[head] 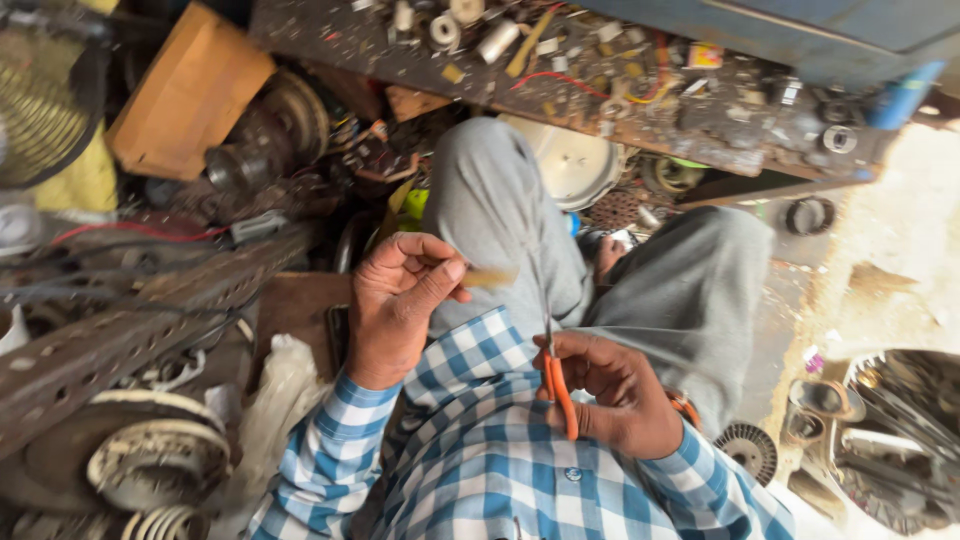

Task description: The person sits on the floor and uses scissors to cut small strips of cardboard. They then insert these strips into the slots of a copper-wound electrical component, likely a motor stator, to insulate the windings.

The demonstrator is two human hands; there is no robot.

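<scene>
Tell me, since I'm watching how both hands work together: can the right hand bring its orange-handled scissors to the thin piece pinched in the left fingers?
Probably yes. The right hand holds the orange-handled scissors with the blades pointing up toward the left hand, whose fingers pinch a thin pale piece. Only grey trousers lie behind; nothing stands between.

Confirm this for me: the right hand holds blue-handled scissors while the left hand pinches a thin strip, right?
Not quite. In the head view the scissors in the right hand have orange handles, not blue. The left hand does pinch a thin strip.

Cluttered worktop (700, 120) up top, strewn with small parts; wooden block (185, 95) at left, perforated metal bar (130, 330) below it.
</scene>
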